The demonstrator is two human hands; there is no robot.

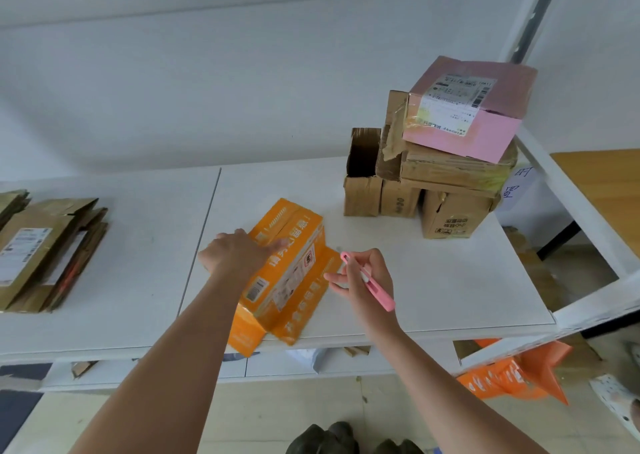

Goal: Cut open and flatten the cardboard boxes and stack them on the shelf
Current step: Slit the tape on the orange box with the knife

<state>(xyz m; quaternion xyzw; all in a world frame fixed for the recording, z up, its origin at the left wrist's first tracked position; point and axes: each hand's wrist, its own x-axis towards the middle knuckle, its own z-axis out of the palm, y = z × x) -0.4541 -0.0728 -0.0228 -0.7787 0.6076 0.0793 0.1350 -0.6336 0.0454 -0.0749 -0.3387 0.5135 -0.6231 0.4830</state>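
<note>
Orange box (282,277) at shelf (433,297) front edge, still being flattened: left hand (239,252) presses it flat-fingered, right hand (363,277) grip pinches pink cutter (372,282). Left of it, flattened stack (45,249) done. Behind-right, uncut boxes (443,176) remain.

An orange box (284,273) lies partly collapsed on the white shelf (433,280) between the hands. Flattened brown cardboard (48,249) is stacked well left of them; uncut brown boxes (415,190), a pink box (471,110) on top, stand beyond the right hand.
</note>
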